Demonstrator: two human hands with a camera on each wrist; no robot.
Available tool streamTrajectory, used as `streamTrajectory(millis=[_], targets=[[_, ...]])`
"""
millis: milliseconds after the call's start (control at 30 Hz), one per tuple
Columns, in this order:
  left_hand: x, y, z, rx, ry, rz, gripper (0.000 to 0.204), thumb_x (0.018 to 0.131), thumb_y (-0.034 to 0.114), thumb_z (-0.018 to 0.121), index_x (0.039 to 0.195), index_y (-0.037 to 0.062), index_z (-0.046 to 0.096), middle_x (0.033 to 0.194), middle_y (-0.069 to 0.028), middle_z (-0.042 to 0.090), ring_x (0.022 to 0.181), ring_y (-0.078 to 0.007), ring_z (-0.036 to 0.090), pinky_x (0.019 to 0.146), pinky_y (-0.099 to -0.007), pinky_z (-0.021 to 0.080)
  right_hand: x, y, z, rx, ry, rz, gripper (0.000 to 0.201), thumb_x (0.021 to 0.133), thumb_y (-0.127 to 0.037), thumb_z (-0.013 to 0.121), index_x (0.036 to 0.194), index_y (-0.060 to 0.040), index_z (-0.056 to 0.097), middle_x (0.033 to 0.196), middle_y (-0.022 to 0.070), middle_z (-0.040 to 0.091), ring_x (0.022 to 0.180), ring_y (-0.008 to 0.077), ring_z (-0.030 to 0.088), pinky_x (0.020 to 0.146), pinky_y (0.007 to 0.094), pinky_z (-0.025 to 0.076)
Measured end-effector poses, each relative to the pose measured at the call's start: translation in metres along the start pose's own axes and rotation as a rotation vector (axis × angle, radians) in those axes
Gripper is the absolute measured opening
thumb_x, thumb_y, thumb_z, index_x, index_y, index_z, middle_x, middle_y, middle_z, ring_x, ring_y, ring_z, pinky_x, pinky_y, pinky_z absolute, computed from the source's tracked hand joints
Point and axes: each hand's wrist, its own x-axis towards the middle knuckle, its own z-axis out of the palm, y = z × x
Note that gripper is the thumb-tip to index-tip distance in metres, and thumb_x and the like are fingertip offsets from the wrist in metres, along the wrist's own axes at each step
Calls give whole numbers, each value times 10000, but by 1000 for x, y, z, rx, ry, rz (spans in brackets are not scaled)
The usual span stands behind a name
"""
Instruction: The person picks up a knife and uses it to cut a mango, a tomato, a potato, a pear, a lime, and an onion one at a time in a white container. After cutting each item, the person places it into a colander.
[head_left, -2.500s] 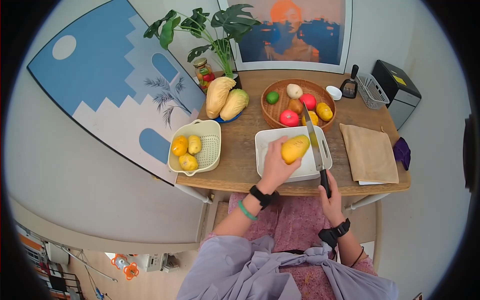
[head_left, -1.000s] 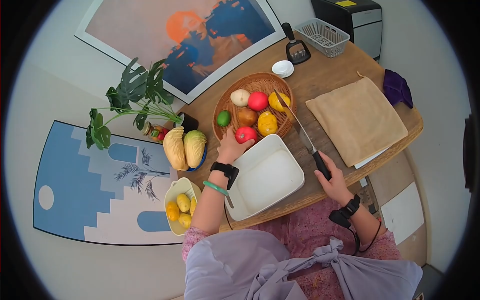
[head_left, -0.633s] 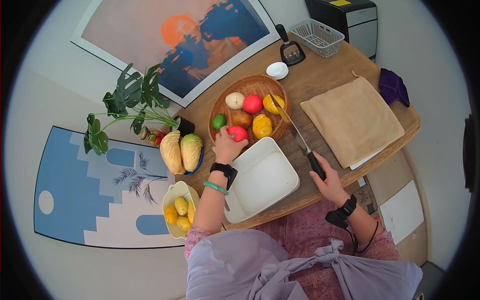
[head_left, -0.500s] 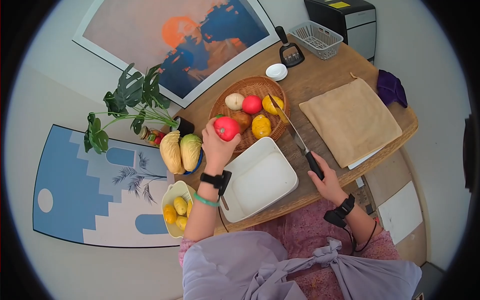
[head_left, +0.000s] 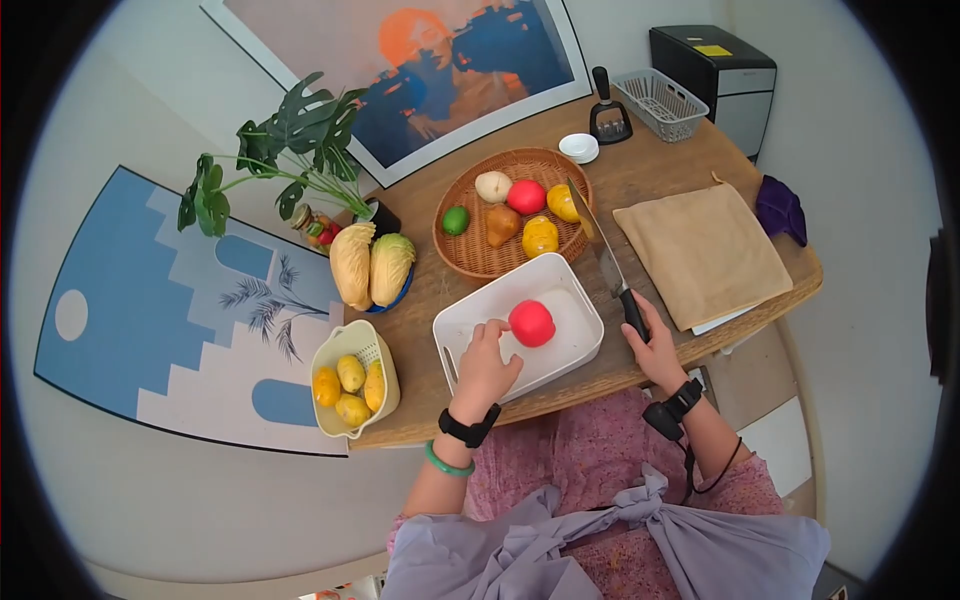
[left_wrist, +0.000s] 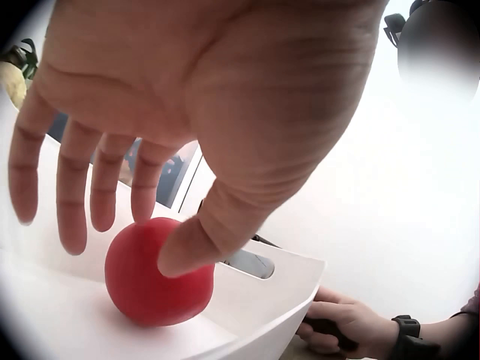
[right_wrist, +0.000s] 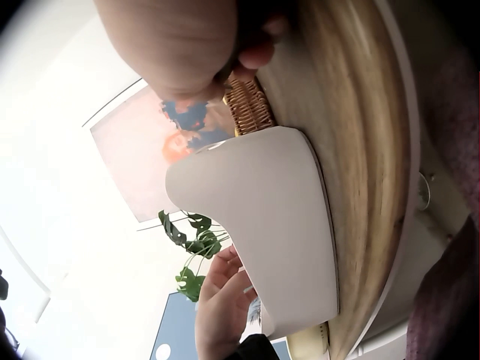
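Observation:
A red tomato (head_left: 532, 323) lies in the white rectangular tub (head_left: 463, 318) near the front edge of the table. My left hand (head_left: 486, 366) is over the tub's left side, fingers loosely spread beside the tomato. In the left wrist view the fingers hang down apart, and the thumb (left_wrist: 196, 246) overlaps the tomato (left_wrist: 142, 289). To the right of the tub, my right hand (head_left: 652, 345) grips the black handle of a kitchen knife (head_left: 607, 258). Its blade points up and away, its tip overlapping the wicker basket in the head view.
Behind the tub stands a round wicker basket (head_left: 462, 262) with several fruits and vegetables. A cream colander (head_left: 383, 350) of yellow fruit is at left, near two cabbages (head_left: 390, 268). A tan cloth bag (head_left: 705, 250) lies at right; a grey basket (head_left: 660, 105) stands behind.
My left hand first moved a mango from the tub toward the left, then took the tomato from the wicker basket, set it in the tub and let go. My right hand still holds the knife.

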Motion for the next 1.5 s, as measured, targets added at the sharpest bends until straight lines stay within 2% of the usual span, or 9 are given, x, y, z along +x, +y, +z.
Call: streamTrajectory(millis=[300,367,667,767,967,1033,1233,1400,1500], targets=[[8,27,-24,155,-38,172,640,773,262,722,1314,50,455,1280,-209,502,1157,-381,524,962,-425,454,-9,-13,-2,55,-37,132,518,925,-69,579,1407,-28,392,1275,166,567,1165,182,541,973,286,409],[22,28,-27,195,-58,191,649,771,270,725,1318,49,454,1279,-209,503,1160,-377,524,964,-424,453,-11,-23,-3,48,-71,337,518,926,-66,576,1408,-24,390,1294,154,555,1161,163,531,970,274,405],[82,25,8,347,-144,425,706,731,314,746,1347,132,453,1264,-147,515,1118,-358,553,912,-431,489,-16,-6,0,109,-44,179,543,927,-66,579,1426,-35,366,1195,94,575,962,105,536,862,239,432],[90,25,16,253,-245,408,707,733,296,745,1358,128,459,1311,-183,498,1169,-358,524,968,-407,455,-14,-12,-1,135,-65,265,549,927,-67,582,1428,-32,362,1220,102,568,1009,116,539,890,249,426],[92,21,16,133,-405,315,609,760,395,734,1228,46,563,1130,-205,613,1032,-355,603,913,-402,482,-17,-9,0,126,-62,204,543,926,-70,586,1422,-34,369,1211,102,570,1005,112,538,885,249,428],[85,37,-3,-45,-677,-123,638,817,466,680,1245,11,552,1109,-219,633,1003,-382,615,930,-389,470,-17,-14,-2,133,-68,223,542,926,-70,585,1421,-31,369,1227,108,568,1028,119,538,898,252,425],[80,-22,14,89,-178,194,730,845,520,640,1334,1,484,1246,-260,547,1156,-386,535,966,-411,448,-16,-12,-1,124,-73,178,542,925,-69,584,1420,-26,369,1290,134,556,1130,142,524,957,267,404],[28,25,0,113,-124,202,730,810,457,690,1365,44,456,1324,-255,476,1211,-390,490,995,-413,433,-15,-13,-1,126,-81,203,539,924,-67,583,1419,-23,374,1284,135,560,1132,144,524,958,266,404],[17,28,11,147,-128,239,717,772,385,726,1363,76,463,1315,-236,482,1204,-402,491,1003,-413,430,-14,-17,-5,115,-105,381,536,924,-68,581,1419,-25,378,1244,115,570,1068,126,534,924,255,418]])
